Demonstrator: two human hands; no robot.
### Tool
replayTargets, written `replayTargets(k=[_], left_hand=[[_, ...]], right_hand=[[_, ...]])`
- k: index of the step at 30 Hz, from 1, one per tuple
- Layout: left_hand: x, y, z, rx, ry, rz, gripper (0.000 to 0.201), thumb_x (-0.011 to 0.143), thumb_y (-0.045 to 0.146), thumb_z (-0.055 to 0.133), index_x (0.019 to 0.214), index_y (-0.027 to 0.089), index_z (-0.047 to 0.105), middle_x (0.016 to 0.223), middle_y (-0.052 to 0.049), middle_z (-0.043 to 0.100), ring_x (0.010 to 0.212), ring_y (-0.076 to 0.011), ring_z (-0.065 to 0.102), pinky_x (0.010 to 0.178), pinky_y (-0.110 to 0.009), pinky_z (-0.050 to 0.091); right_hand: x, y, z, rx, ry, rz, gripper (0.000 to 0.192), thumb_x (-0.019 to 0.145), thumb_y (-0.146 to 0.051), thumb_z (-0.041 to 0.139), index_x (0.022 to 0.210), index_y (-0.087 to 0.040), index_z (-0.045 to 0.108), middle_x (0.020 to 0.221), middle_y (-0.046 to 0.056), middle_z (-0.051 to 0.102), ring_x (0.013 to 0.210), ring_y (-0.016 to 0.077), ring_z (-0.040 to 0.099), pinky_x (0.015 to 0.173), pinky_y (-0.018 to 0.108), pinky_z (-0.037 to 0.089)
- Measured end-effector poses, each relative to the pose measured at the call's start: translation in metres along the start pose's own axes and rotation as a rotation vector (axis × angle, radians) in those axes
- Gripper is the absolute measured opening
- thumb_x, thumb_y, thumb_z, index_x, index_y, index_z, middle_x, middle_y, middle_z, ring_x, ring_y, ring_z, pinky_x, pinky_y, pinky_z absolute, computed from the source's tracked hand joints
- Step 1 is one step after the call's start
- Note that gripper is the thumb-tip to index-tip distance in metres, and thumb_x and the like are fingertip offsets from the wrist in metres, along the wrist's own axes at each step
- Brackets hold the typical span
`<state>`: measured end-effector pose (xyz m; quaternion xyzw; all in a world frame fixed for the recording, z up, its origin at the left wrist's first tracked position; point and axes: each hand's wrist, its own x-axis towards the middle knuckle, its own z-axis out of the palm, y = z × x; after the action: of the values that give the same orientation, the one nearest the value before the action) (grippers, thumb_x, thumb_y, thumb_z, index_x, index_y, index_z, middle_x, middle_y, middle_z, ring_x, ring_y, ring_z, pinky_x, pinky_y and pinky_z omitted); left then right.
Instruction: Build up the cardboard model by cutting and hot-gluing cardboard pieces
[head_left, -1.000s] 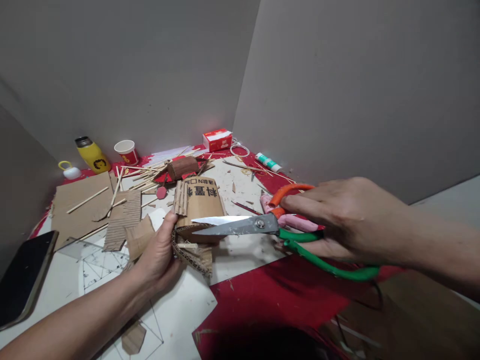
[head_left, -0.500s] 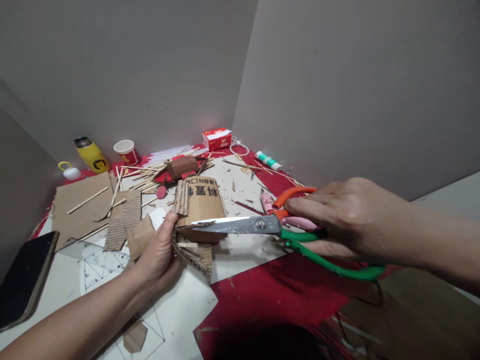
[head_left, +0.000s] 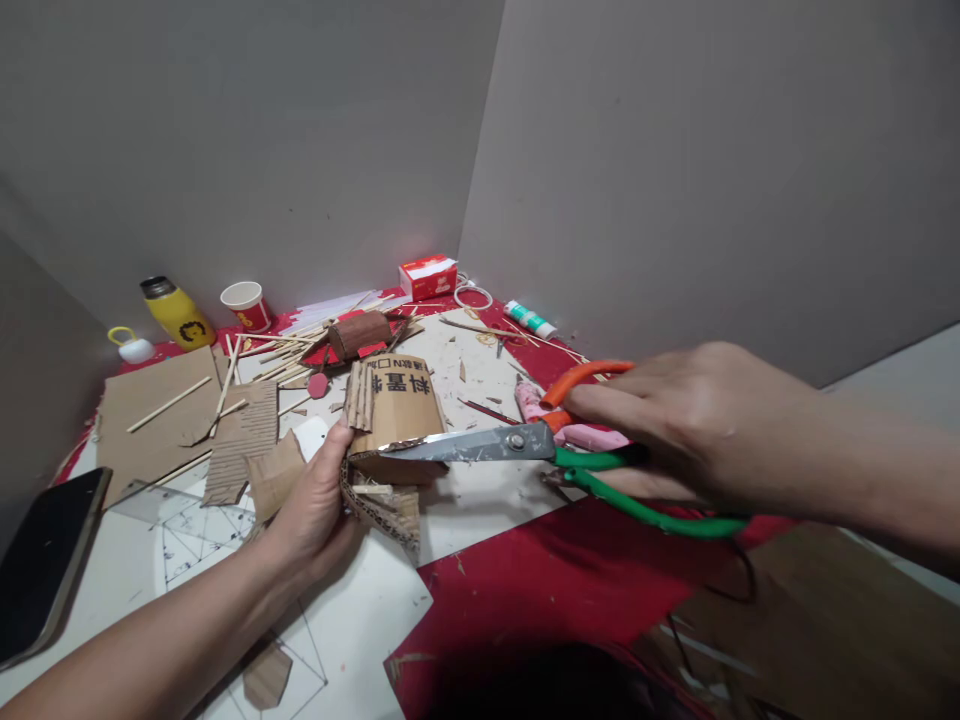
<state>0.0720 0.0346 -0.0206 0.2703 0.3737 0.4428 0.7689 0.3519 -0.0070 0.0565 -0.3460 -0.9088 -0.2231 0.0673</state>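
Observation:
My left hand (head_left: 322, 500) grips the left side of a folded piece of brown cardboard (head_left: 405, 405) with dark printed characters and a corrugated strip at its upper left. My right hand (head_left: 675, 430) is closed around the handles of a pair of scissors (head_left: 487, 443), one handle orange, the other green. Pointing left, the blades look nearly closed and lie along the cardboard's lower edge. Part of the handles is hidden behind my right fingers. Beneath the cardboard, a short pale stick and a ragged corrugated flap show.
Cardboard scraps (head_left: 240, 430) and wooden sticks (head_left: 169, 403) lie to the left, beside a phone (head_left: 52, 560). At the back stand a yellow bottle (head_left: 176, 315), a paper cup (head_left: 247, 305), a brown cardboard cylinder (head_left: 360, 335) and a red tissue box (head_left: 427, 278).
The scissor blades have come closer together on the cardboard edge, and my right hand's grip has tightened a little. The whole view has shifted slightly.

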Motion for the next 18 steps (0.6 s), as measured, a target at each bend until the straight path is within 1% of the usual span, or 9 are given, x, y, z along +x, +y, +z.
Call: replayTargets(k=[5,9,14,18], left_hand=[[-0.0015,-0.0011,0.0008,0.023,-0.063,-0.017,0.039,0.092,0.042,0.055,0.112,0.010,0.070,0.083,-0.012,0.078,0.082,-0.0279,0.075,0.082,-0.042,0.060],[-0.0022,-0.0014,0.0047,0.025,-0.123,-0.047,0.041,0.090,0.043,0.057,0.110,0.010,0.070,0.084,-0.014,0.078,0.079,-0.0300,0.075,0.080,-0.044,0.060],[-0.0024,-0.0023,0.0054,-0.005,-0.084,-0.056,0.037,0.089,0.040,0.060,0.111,0.011,0.070,0.087,-0.013,0.078,0.086,-0.0295,0.075,0.083,-0.043,0.060],[-0.0021,-0.0028,0.0032,0.002,-0.063,-0.038,0.033,0.089,0.036,0.062,0.111,0.013,0.070,0.088,-0.011,0.078,0.089,-0.0273,0.075,0.084,-0.039,0.060]], right_hand=[[0.0049,-0.0026,-0.0050,-0.061,-0.014,0.030,0.029,0.098,-0.043,0.031,0.076,-0.026,0.040,0.053,-0.003,0.049,0.043,0.0177,0.050,0.046,0.030,0.031],[0.0045,-0.0033,-0.0041,-0.081,-0.019,0.010,0.030,0.099,-0.044,0.030,0.075,-0.026,0.038,0.053,-0.004,0.049,0.042,0.0176,0.050,0.046,0.030,0.031],[-0.0007,-0.0021,0.0000,-0.090,0.008,-0.008,0.032,0.101,-0.045,0.028,0.077,-0.026,0.039,0.053,-0.004,0.049,0.044,0.0167,0.048,0.048,0.031,0.028],[-0.0046,-0.0015,0.0046,-0.073,0.020,-0.006,0.029,0.100,-0.044,0.034,0.079,-0.025,0.040,0.055,-0.003,0.049,0.047,0.0168,0.048,0.051,0.033,0.026]])
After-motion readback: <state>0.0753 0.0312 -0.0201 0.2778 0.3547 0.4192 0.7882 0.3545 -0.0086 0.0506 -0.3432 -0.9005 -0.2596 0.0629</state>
